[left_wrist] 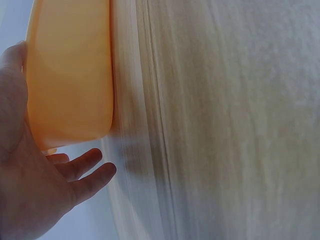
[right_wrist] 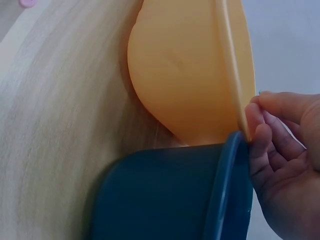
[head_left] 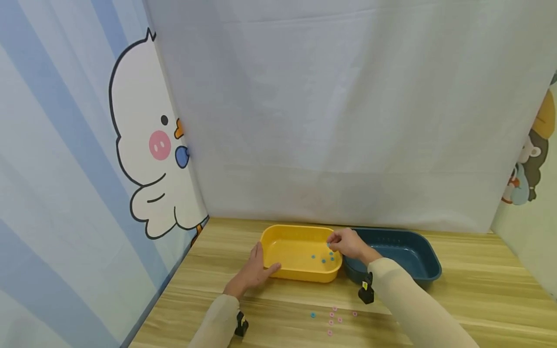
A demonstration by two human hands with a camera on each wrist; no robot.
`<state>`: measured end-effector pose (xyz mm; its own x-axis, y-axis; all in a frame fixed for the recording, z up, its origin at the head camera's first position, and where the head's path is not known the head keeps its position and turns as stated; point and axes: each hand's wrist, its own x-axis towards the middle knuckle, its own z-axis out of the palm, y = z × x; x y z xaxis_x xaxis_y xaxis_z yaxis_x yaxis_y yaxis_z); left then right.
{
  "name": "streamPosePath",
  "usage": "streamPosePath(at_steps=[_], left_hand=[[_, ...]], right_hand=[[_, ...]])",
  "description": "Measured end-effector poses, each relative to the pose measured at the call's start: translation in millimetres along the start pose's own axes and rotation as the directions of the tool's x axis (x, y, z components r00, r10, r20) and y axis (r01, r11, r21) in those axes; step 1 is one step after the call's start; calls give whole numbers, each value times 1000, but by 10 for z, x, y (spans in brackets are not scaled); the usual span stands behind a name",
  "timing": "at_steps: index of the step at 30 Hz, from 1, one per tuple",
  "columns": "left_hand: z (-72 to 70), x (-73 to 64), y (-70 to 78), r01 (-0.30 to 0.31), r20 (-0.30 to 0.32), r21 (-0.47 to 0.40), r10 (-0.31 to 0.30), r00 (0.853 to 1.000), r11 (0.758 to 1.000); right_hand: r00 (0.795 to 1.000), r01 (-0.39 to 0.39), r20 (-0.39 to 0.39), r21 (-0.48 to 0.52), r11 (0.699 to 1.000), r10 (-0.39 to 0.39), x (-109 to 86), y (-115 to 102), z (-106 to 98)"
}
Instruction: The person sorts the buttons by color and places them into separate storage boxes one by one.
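A yellow basin stands on the table, with several small blue rings lying in its right part. My left hand rests against its front left corner, the thumb at the rim and the fingers extended along the end wall. Over the basin's right rim, my right hand pinches a small blue ring between thumb and forefinger. In the right wrist view only a speck of that ring shows at the fingertips. A dark blue basin sits close beside the yellow one, partly under the right hand.
Several pink rings and one blue ring lie on the wooden table in front of the basins. Behind the table hangs a pale curtain. A patterned curtain borders the left side.
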<state>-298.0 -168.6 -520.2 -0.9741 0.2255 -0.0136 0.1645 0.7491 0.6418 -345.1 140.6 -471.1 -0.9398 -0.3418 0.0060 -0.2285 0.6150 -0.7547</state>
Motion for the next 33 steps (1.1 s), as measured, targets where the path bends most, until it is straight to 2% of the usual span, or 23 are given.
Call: streamPosePath(at_steps=[16, 28, 33], left_hand=[[-20, -13, 8, -10, 9, -18, 10, 1000, 1000], [-28, -21, 33, -17, 11, -23, 18, 1000, 1000], [-21, -16, 18, -13, 15, -21, 13, 1000, 1000]], right_hand=[[999, -29, -27, -8, 1000, 29, 99, 29, 51], [998, -40, -38, -2, 999, 40, 67, 5, 67], [999, -15, -33, -4, 1000, 15, 40, 4, 50]])
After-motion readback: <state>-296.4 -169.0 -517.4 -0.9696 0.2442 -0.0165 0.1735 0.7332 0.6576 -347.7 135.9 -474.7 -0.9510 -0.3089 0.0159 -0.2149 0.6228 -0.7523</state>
